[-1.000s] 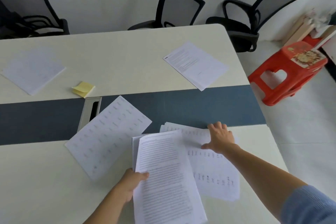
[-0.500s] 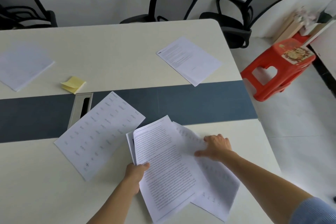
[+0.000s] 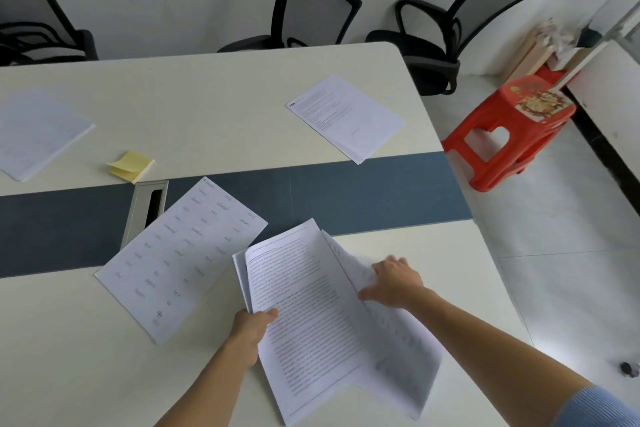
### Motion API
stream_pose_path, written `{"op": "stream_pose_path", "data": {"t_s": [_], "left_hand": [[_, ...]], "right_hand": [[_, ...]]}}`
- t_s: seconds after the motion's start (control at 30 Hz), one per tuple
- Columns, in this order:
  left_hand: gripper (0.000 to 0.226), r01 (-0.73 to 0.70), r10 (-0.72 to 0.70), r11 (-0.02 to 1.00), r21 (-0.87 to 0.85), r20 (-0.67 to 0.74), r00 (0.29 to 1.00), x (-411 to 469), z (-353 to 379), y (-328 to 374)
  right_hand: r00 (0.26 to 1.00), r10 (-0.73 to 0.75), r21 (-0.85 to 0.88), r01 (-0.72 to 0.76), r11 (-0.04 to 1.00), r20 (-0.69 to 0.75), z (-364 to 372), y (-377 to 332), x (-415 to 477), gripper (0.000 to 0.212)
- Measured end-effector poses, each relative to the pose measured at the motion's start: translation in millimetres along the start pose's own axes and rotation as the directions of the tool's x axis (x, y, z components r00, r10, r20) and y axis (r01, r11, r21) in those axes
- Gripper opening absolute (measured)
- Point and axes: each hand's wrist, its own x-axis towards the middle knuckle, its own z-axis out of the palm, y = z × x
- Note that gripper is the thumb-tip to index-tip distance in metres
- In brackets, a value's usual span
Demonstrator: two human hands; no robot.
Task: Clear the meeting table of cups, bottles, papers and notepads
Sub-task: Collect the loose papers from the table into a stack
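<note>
Since last frame our right hand (image 3: 394,282) pulled the loose sheet (image 3: 408,354) against the stack (image 3: 304,305), near side of the table (image 3: 69,357). Our left hand (image 3: 252,322) pinches the stack; right grips the sheet. We should square edges before lifting.

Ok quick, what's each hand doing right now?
Left hand: closed, pinching the printed pages at their left edge.
Right hand: closed, gripping the loose sheet beside them.

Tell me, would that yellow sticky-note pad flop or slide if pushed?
The yellow sticky-note pad looks small and thin, so probably light. Its top sheet curls up, so it would likely flap. Lying flat, it should slide, not roll.
</note>
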Motion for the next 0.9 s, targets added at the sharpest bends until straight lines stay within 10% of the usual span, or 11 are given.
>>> {"op": "stream_pose_path", "data": {"t_s": [0.2, 0.5, 0.73, 0.9], "left_hand": [[0.025, 0.009, -0.009, 1.000, 0.002, -0.011, 1.000, 1, 0, -3], [0.025, -0.012, 0.012, 0.998, 0.055, -0.004, 1.000, 6, 0, -1], [0.029, -0.052, 0.037, 0.985, 0.165, 0.088, 0.995, 6, -26, 15], [0.033, -0.103, 0.080, 0.971, 0.216, 0.111, 0.991, 3, -48, 15]], "right_hand": [[0.999, -0.015, 0.243, 0.023, 0.970, -0.034, 1, -16, 3, 0.080], [0.912, 0.013, 0.333, -0.163, 0.929, 0.409, -11, -8, 8, 0.054], [0.925, 0.041, 0.513, -0.246, 0.822, 0.378, -13, 26, -3, 0.031], [0.993, 0.120, 0.529, -0.091, 0.844, -0.021, -64, 50, -6, 0.006]]}}
